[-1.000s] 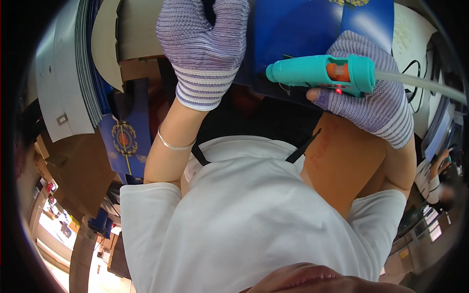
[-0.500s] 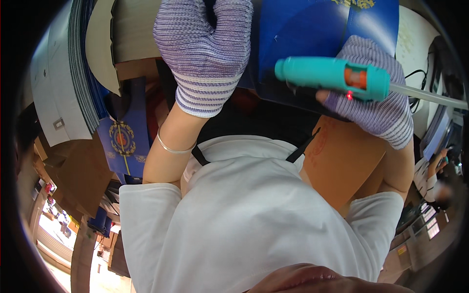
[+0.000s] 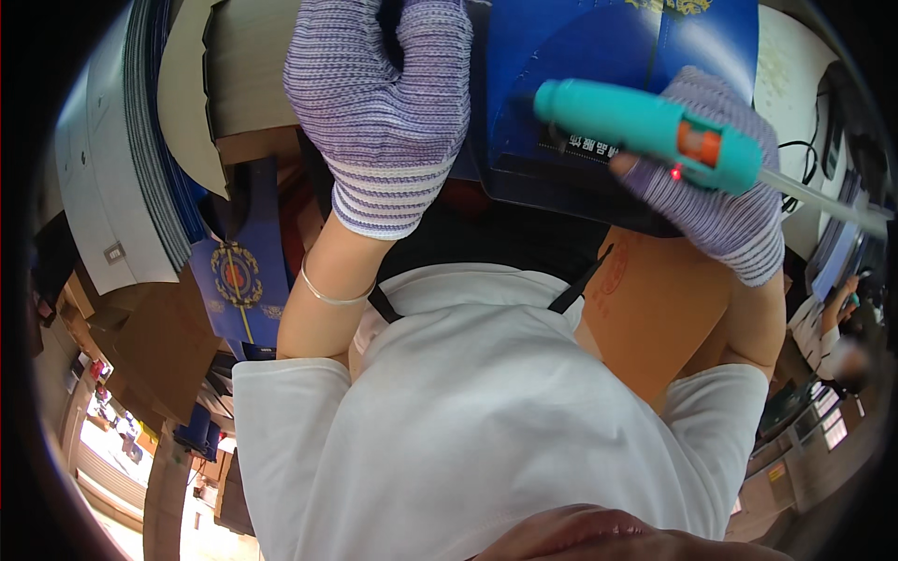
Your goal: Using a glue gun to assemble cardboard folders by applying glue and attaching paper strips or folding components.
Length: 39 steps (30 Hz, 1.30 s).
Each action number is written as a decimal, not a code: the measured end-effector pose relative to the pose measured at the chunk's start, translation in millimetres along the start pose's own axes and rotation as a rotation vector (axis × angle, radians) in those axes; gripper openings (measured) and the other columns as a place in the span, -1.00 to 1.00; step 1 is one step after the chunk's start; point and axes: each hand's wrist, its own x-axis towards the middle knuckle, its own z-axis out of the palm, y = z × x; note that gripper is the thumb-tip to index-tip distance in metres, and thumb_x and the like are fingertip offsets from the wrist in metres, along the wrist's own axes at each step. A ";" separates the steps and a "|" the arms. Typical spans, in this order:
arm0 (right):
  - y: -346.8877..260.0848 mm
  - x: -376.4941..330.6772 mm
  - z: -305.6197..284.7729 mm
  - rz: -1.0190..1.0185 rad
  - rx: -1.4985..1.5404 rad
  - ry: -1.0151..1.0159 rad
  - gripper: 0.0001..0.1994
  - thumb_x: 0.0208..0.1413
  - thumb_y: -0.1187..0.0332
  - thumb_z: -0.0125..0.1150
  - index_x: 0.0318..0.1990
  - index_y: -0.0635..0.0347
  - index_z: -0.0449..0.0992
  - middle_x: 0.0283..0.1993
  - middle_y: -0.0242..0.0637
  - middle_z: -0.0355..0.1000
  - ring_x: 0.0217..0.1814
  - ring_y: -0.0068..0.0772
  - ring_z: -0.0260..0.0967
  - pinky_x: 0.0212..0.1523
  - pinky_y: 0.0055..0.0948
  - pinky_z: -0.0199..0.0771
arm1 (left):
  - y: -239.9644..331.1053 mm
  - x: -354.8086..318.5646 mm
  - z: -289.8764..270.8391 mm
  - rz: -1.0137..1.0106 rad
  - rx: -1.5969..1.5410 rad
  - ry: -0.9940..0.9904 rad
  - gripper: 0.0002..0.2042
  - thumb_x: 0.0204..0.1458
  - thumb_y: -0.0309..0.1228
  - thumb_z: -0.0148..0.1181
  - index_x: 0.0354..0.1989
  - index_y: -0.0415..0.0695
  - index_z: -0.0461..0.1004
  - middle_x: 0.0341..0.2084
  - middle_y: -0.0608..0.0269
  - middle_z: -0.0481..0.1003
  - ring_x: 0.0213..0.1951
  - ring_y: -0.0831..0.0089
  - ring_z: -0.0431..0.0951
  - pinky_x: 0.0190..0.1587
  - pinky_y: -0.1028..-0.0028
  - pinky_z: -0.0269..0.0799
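A teal hot glue gun with an orange part inside and a small red light is in my right hand. A pale glue stick runs out of its back end. The gun lies across a blue box with gold ornament, its nozzle end pointing left. My left hand, in a purple and white striped knit glove like the right one, is left of the box. Its fingertips run past the upper edge of the view, so what they touch is hidden.
On the left stands a stack of flat card sheets beside a blue printed panel with a gold crest. Brown cardboard lies near my right arm. A black cable hangs at the right, where another person sits farther off.
The glue gun has shifted slightly right and tilted more, its nozzle end higher. My left hand has moved a little left. More of the box's front edge now shows.
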 end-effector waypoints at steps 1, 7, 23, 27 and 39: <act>1.5 0.0 -4.8 0.075 -0.136 -0.002 -0.74 -0.03 0.32 0.47 -0.20 0.20 0.61 -0.29 -0.30 0.54 -0.26 -0.37 0.52 -0.20 -0.43 0.51 | -0.1 -0.2 0.2 -0.006 -0.006 0.004 -0.76 0.20 -0.50 0.00 -0.05 -0.38 0.45 -0.16 0.12 0.51 -0.17 0.47 0.48 -0.04 0.54 0.36; 2.0 3.5 -19.8 0.087 0.004 0.006 -0.74 0.06 0.32 0.40 -0.11 0.19 0.61 -0.23 -0.31 0.57 -0.18 -0.42 0.51 -0.10 -0.44 0.52 | 1.6 -0.1 -0.3 0.028 0.016 0.019 -0.76 0.19 -0.50 0.00 -0.04 -0.38 0.45 -0.15 0.12 0.51 -0.14 0.47 0.47 -0.04 0.54 0.36; 0.1 5.9 -14.7 0.019 -0.106 0.072 -0.73 0.03 0.27 0.43 -0.17 0.21 0.61 -0.25 -0.32 0.56 -0.29 -0.42 0.49 -0.19 -0.43 0.50 | 3.2 0.7 2.0 -0.069 -0.024 -0.002 -0.76 0.19 -0.47 0.02 -0.06 -0.37 0.46 -0.11 0.14 0.47 -0.19 0.52 0.45 -0.14 0.60 0.35; -3.2 -1.1 -0.6 -0.032 -0.147 0.047 -0.72 -0.07 0.16 0.51 -0.36 0.15 0.59 -0.43 -0.32 0.49 -0.38 -0.36 0.48 -0.32 -0.42 0.48 | 2.0 5.6 3.9 0.115 0.005 0.023 -0.76 0.19 -0.46 0.03 -0.07 -0.36 0.47 -0.11 0.13 0.47 -0.16 0.48 0.47 -0.11 0.57 0.36; 3.1 0.2 -2.5 -0.082 -0.095 0.165 -0.73 0.00 0.08 0.44 -0.28 0.04 0.64 -0.49 -0.38 0.50 -0.48 -0.38 0.47 -0.40 -0.46 0.47 | -39.6 13.2 -3.6 0.381 0.016 0.012 -0.75 0.20 -0.48 0.07 -0.01 -0.27 0.55 -0.12 0.13 0.59 -0.14 0.42 0.56 -0.01 0.48 0.42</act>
